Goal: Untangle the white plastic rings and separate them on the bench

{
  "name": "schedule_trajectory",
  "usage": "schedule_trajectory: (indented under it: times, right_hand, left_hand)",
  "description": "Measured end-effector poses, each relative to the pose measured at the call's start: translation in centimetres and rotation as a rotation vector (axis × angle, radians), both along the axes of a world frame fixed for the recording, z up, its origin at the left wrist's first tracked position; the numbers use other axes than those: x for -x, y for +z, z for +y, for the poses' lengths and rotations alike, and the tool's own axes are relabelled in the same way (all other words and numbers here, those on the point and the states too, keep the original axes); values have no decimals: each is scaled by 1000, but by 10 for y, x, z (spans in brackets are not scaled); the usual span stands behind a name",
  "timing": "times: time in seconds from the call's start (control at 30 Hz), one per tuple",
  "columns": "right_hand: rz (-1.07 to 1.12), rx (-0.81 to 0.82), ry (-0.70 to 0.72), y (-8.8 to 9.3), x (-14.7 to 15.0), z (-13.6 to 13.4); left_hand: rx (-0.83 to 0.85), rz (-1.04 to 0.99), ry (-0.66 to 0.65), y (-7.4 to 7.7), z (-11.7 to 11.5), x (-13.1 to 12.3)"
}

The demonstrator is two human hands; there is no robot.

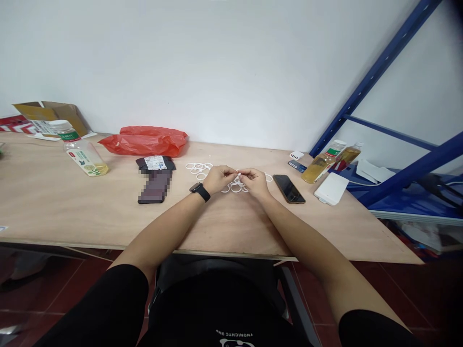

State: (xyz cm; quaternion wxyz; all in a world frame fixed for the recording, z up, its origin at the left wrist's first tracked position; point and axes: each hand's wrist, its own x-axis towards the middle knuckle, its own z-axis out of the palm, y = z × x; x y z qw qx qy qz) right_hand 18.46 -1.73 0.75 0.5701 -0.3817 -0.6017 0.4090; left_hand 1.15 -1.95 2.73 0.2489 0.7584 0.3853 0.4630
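My left hand [220,179], with a black watch [200,192] on its wrist, meets my right hand [254,181] over the middle of the table. Both hands are closed in a pinch, their fingertips nearly touching around a small white piece [238,175]. It looks like part of a white ring, but the fingers cover most of it. Several thin white rings [236,188] lie on the wood just under and in front of the hands. More white rings [198,166] are spread beyond my left hand, and one ring [268,178] shows to the right of my right hand.
Left of the rings lie a dark packet [155,185] and a red plastic bag [146,140]. Farther left stand a tilted bottle [85,155] and a cardboard box [54,113]. On the right are a phone [289,188], a white box [331,188], a drink bottle [323,163] and a blue metal frame [376,72].
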Motion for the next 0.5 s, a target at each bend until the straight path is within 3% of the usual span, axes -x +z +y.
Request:
schedule_trajectory:
  times: [0.3, 0.5]
  right_hand:
    - [39, 26, -37, 1, 1, 2]
    - [48, 27, -88, 7, 2, 0]
  left_hand:
    - [7, -20, -14, -1, -5, -6]
    - [-98, 63, 3, 1, -12, -15]
